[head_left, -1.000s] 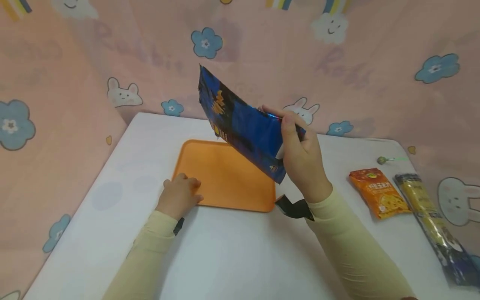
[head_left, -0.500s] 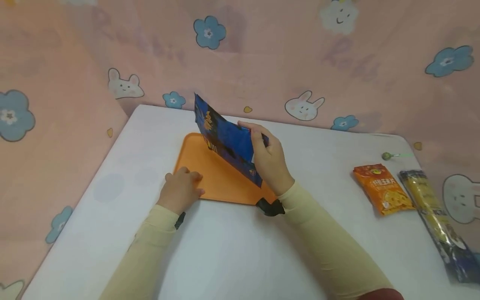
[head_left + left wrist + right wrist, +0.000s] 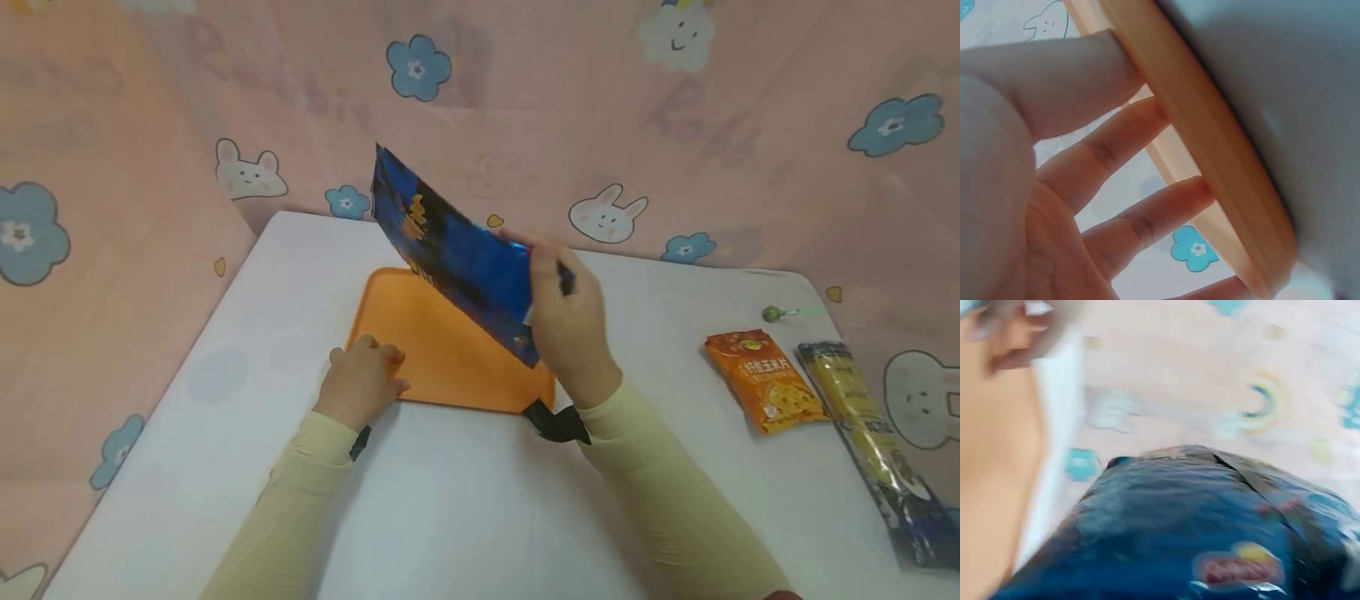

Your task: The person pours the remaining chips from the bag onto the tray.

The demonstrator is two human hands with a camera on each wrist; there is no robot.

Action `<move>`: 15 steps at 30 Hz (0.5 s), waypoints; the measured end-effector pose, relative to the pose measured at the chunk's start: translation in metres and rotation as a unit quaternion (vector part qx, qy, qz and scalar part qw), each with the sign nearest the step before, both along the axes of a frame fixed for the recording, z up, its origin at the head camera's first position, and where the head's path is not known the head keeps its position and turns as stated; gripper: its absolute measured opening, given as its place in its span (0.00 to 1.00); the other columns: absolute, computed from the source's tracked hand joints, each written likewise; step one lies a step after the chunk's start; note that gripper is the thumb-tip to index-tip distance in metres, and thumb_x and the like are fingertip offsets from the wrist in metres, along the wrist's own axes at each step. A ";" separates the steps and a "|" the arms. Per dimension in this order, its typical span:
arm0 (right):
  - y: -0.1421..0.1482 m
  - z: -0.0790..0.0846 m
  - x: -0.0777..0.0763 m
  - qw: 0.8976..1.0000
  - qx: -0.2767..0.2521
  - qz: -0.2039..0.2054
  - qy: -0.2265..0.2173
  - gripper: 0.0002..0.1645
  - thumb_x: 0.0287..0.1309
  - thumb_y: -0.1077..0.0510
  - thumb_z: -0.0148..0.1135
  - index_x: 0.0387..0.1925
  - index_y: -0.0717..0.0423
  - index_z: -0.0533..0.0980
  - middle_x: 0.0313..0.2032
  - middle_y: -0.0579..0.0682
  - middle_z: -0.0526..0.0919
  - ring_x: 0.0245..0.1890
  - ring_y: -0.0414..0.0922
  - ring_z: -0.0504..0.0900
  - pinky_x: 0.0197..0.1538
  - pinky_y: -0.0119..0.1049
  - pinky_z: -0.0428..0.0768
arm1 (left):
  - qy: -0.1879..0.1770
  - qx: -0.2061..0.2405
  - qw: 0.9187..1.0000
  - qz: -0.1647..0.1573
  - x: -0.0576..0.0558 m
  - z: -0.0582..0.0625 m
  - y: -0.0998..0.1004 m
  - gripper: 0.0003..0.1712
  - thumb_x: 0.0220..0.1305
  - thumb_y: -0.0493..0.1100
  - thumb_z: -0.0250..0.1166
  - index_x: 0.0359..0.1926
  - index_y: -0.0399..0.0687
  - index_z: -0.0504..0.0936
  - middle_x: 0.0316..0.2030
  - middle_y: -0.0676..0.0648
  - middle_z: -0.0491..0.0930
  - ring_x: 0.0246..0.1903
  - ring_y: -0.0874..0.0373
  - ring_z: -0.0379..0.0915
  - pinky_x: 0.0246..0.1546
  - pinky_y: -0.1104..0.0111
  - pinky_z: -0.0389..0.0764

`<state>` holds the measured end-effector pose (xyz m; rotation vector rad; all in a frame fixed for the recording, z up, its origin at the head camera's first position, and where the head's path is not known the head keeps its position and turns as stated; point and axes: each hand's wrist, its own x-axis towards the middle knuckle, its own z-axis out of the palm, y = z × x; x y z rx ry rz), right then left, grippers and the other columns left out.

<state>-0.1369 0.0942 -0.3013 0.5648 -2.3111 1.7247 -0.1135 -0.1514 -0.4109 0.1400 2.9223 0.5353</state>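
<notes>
My right hand (image 3: 573, 321) grips a glossy blue foil packet (image 3: 465, 258) by its right end, thumb on the near face. The packet is tilted and held in the air above the orange tray (image 3: 442, 354); its far left end points up. In the right wrist view the crinkled blue packet (image 3: 1166, 519) fills the lower part, blurred. My left hand (image 3: 360, 379) rests at the tray's near left corner with spread fingers. The left wrist view has the thumb and fingers (image 3: 1141, 215) reaching to the tray rim (image 3: 1204, 137), where some fingertips are hidden.
On the right of the white table (image 3: 465, 508) lie an orange snack bag (image 3: 768, 379), a long clear-and-blue package with yellow contents (image 3: 870, 433) and a small green lollipop (image 3: 772, 314). A pink patterned cloth (image 3: 510, 108) hangs behind the table.
My right hand lowered the blue packet leftward over the tray, then raised it again and slightly to the right. The left hand stayed at the tray corner. The head view shifted slightly.
</notes>
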 end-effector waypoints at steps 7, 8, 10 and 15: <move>-0.005 -0.027 -0.010 0.999 0.028 0.015 -0.007 0.28 0.87 0.49 0.39 0.68 0.56 0.79 0.25 0.51 0.73 0.11 0.47 0.61 0.21 0.36 0.64 | -0.003 0.004 1.000 -0.002 0.000 0.001 0.001 0.24 0.66 0.47 0.77 0.59 0.42 0.88 0.52 0.35 0.81 0.42 0.37 0.74 0.43 0.51 0.68; -0.004 -0.027 -0.010 1.000 0.024 0.018 -0.009 0.28 0.87 0.48 0.39 0.69 0.56 0.78 0.21 0.52 0.67 0.09 0.48 0.59 0.18 0.37 0.61 | -0.004 0.005 1.000 0.000 0.000 0.001 0.001 0.24 0.66 0.46 0.77 0.60 0.42 0.88 0.52 0.35 0.81 0.43 0.37 0.74 0.43 0.51 0.68; -0.003 -0.026 -0.011 0.999 0.025 0.022 -0.014 0.28 0.87 0.47 0.39 0.69 0.54 0.78 0.18 0.50 0.65 0.09 0.48 0.59 0.16 0.37 0.60 | -0.009 0.007 1.000 0.003 0.000 0.001 0.001 0.24 0.66 0.46 0.77 0.60 0.42 0.88 0.53 0.35 0.81 0.42 0.37 0.73 0.43 0.51 0.68; 0.005 -0.006 -0.004 1.000 0.008 0.013 -0.007 0.29 0.87 0.46 0.39 0.68 0.56 0.79 0.31 0.46 0.80 0.21 0.44 0.72 0.32 0.36 0.75 | -0.011 0.002 1.000 0.000 0.000 0.002 0.002 0.24 0.66 0.47 0.77 0.60 0.42 0.88 0.52 0.35 0.81 0.42 0.38 0.73 0.42 0.52 0.68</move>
